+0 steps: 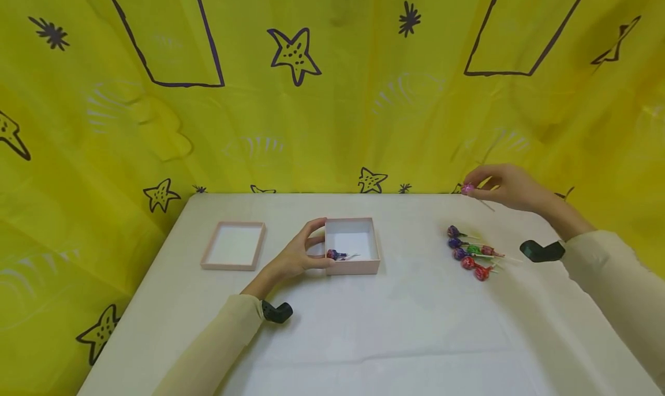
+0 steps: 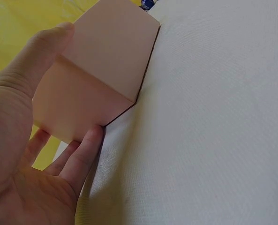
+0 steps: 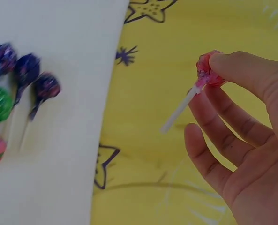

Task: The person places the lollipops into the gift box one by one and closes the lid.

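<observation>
Left hand (image 1: 297,257) grips the left side of the box (image 1: 353,267): thumb at the near corner, fingers spread along the outer wall and apart from each other. Reads as a brace, so the box doesn't slide on the white table (image 1: 415,332). The grip stays outside the walls, which leaves the mouth unobstructed.

Right hand (image 1: 506,188) holds the pink lollipop (image 1: 467,189) up near the table's far edge, the curtain (image 1: 337,119) behind it. Thumb and index are clamped on the wrapped head, remaining fingers loosely bent and apart. Stick hangs free. Pinching the head probably gives a firmer hold than the thin stick would.

Box sits base down, mouth up, so it can take contents. Dark lollipop (image 1: 331,254) lies inside, against the near-left corner; can't tell if there's a second one with it. Lid (image 1: 231,266) lies hollow side up, left of the box and well apart, presumably parked out of the way. Pile (image 1: 459,253) of dark, green and red lollipops is on the right, heads mostly leftward, likely kept within right-hand reach.

Markings: box walls look plain. Wrappers are patterned, but too small or blurred to read; no brand legible. Curtain carries drawn stars and outlines, no lettering I can make out.
</observation>
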{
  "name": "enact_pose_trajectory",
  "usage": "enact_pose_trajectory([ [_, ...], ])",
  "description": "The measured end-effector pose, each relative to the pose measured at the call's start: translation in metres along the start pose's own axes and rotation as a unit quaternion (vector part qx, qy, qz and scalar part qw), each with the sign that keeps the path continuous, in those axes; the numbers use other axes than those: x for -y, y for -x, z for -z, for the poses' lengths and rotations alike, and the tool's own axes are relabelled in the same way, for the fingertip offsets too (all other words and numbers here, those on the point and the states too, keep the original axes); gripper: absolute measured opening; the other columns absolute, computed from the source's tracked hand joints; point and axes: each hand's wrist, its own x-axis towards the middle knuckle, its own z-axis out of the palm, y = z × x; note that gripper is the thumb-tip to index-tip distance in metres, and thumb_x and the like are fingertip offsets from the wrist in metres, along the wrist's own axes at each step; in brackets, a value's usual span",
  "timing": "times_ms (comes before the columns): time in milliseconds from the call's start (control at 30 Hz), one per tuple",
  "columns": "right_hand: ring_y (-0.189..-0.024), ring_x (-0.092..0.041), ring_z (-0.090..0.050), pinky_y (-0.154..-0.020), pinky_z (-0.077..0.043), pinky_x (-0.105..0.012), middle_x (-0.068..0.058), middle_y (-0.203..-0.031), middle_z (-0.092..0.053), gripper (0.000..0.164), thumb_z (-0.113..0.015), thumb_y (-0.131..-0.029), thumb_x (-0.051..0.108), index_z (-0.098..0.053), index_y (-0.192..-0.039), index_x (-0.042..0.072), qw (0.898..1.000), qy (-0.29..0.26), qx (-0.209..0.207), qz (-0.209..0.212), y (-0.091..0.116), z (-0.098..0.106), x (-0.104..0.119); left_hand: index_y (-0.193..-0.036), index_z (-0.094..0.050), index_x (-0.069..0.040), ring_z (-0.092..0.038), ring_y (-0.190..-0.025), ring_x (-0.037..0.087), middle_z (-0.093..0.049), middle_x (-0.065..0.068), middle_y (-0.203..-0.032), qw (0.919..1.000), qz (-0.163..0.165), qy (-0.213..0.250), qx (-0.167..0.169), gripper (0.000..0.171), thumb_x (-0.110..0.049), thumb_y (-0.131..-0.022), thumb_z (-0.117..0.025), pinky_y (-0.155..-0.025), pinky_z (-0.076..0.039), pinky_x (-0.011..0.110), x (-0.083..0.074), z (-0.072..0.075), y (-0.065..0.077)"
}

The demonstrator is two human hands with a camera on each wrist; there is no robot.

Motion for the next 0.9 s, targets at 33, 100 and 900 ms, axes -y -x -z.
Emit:
enact_pose_trajectory([
  [33, -0.084, -0.014, -0.065, -0.065, -0.056, -0.019, -0.011, -0.106, -0.073, 0.022, -0.077, -0.093, 0.008, -0.074, -0.114, 0.006, 1.000, -0.003, -0.007, -0.003, -0.002, 0.001, 0.003, -0.160, -0.027, -0.023, -0.035, -0.149, 0.035, -0.020, 0.004, -0.169, 1.0000, 0.000, -0.002, 0.000, 0.101, -0.004, -0.082, -0.087, -0.105, -0.052, 0.043, 0.000, 0.000, 0.000],
  [100, -0.084, -0.010, -0.065, -0.065, -0.055, -0.019, -0.012, -0.108, -0.073, 0.021, -0.077, -0.093, 0.010, -0.075, -0.114, 0.007, 1.000, -0.008, -0.020, -0.007, -0.006, 0.003, 0.010, -0.160, -0.026, -0.023, -0.035, -0.149, 0.036, -0.020, 0.005, -0.169, 1.0000, 0.001, -0.003, 0.000, 0.101, -0.004, -0.082, -0.087, -0.105, -0.052, 0.044, -0.001, 0.000, 0.000],
  [900, -0.089, -0.022, -0.070, -0.066, -0.057, -0.021, -0.009, -0.110, -0.074, 0.019, -0.077, -0.094, 0.012, -0.076, -0.112, 0.009, 0.996, -0.065, -0.054, 0.023, -0.048, -0.022, 0.063, -0.161, -0.026, -0.024, -0.035, -0.149, 0.037, -0.018, 0.006, -0.169, 1.0000, 0.005, -0.007, -0.003, 0.101, -0.009, -0.082, -0.088, -0.105, -0.051, 0.045, 0.000, 0.000, 0.001],
])
